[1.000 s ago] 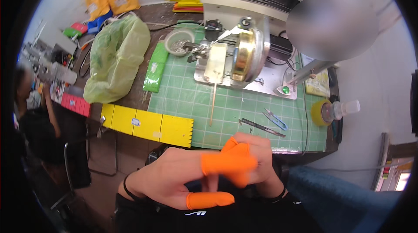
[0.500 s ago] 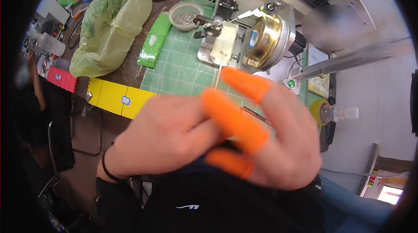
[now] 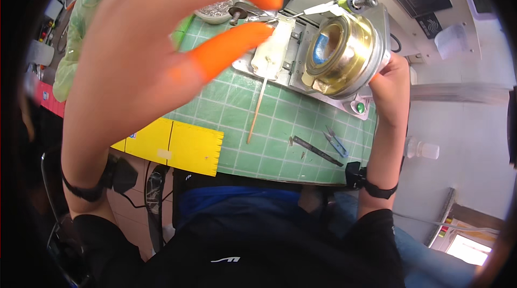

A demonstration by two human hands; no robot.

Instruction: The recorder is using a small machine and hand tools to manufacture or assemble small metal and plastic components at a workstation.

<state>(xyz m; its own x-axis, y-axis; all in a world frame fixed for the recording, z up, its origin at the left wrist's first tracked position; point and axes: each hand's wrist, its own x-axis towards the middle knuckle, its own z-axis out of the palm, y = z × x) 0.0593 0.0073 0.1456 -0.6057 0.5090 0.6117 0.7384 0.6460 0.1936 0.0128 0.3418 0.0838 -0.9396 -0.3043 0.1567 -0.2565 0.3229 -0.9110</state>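
Note:
My left hand, with orange finger cots, is raised large in front. Its thumb and a finger are apart, with nothing visible between them. Beyond their tips are a metal clamp and a cream-coloured block on a metal fixture. A thin wooden stick extends from the block's near end over the mat. My right hand reaches behind the shiny gold-coloured roll on its round metal mount. Its fingers are mostly hidden there; a bit of orange shows.
On the green cutting mat lie a dark slim knife-like tool and blue thread snips. A yellow strip crosses the front edge. A bowl of small metal pieces and a green-yellow plastic bag stand left. A green button sits on the machine base.
My hands were together over the mat's front and have separated. The left rose forward toward the clamp and block; the right went right, behind the gold-coloured roll. The view has shifted.

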